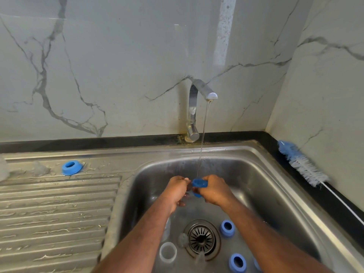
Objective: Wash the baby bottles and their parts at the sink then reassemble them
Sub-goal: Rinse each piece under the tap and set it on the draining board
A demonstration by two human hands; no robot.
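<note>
Water from the tap (202,91) runs in a thin stream onto a blue bottle ring (199,183), held over the middle of the sink (262,174). Both hands pinch it: the left hand (178,189) at its left edge, the right hand (214,191) curled round its right side. It looks light, stiff and, being wet, slippery, so the outer rim seems the safest hold. Two more blue rings (227,227) (237,263) and a clear cap (168,253) lie by the drain (201,238). Another ring (71,167) sits at the far edge of the draining board (59,203). A bottle brush (303,163) lies along the sink's right edge.
</note>
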